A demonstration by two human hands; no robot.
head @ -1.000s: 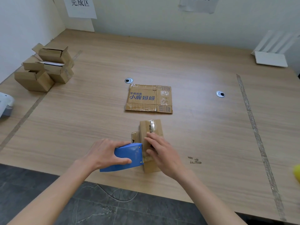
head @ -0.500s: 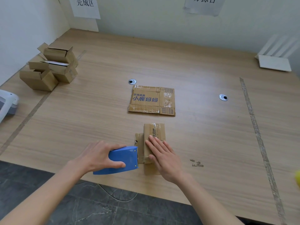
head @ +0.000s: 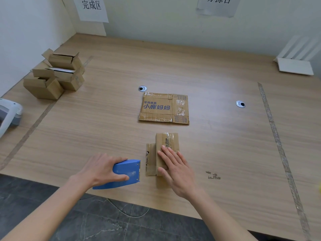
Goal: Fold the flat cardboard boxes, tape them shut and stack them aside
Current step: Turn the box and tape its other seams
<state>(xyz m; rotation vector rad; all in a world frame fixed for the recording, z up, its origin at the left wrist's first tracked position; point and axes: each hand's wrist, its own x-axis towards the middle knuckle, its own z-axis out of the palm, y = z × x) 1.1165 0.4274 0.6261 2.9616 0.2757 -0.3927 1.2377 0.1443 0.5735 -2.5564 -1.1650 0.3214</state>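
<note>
A small folded cardboard box [head: 167,142] with a strip of clear tape along its top stands near the table's front edge. My right hand [head: 176,169] lies flat on its near half, fingers straight and pressing down. A side flap [head: 150,159] sticks out on the box's left. My left hand [head: 102,169] grips a blue tape dispenser [head: 126,173] resting on the table just left of the box, its cutter end facing the flap. A flat cardboard box with blue print [head: 164,108] lies farther back at the table's middle.
Three folded boxes [head: 55,75] are stacked at the far left by the wall. A white device [head: 8,115] sits at the left edge and a white rack [head: 295,61] at the far right. Two cable holes [head: 142,88] and tape lines mark the wooden table [head: 225,145].
My left hand has drawn the tape dispenser left, away from the box. My right hand has flattened onto the box's top.
</note>
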